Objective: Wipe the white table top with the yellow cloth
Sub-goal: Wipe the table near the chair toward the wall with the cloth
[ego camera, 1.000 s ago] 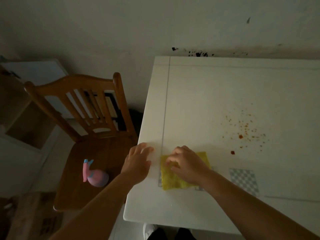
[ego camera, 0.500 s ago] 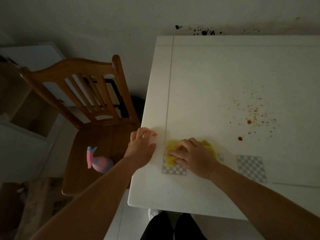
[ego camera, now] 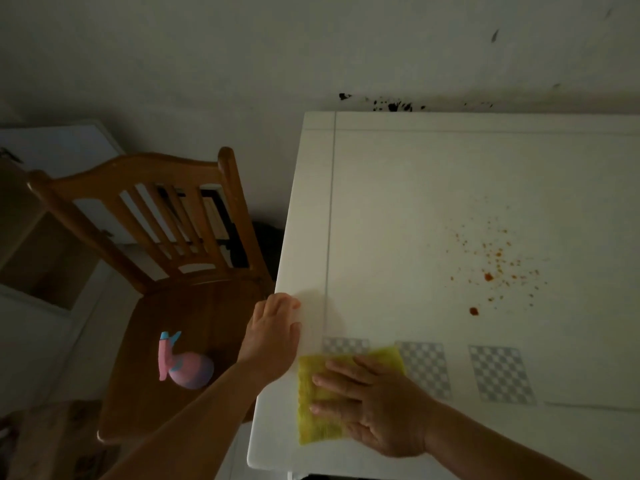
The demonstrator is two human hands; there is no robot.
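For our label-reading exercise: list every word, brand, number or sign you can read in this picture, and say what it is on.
No readable text anywhere.
Checkered patches on the white table: a pattern only, no characters.
Pink spray bottle on the wooden chair: no label legible in the dim light.
Yellow cloth under the right hand: plain.

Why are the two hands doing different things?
The right hand lies flat on the yellow cloth, fingers spread; the left hand touches no cloth and rests at the white table edge. The right is farther in on the top. Both touch the table.
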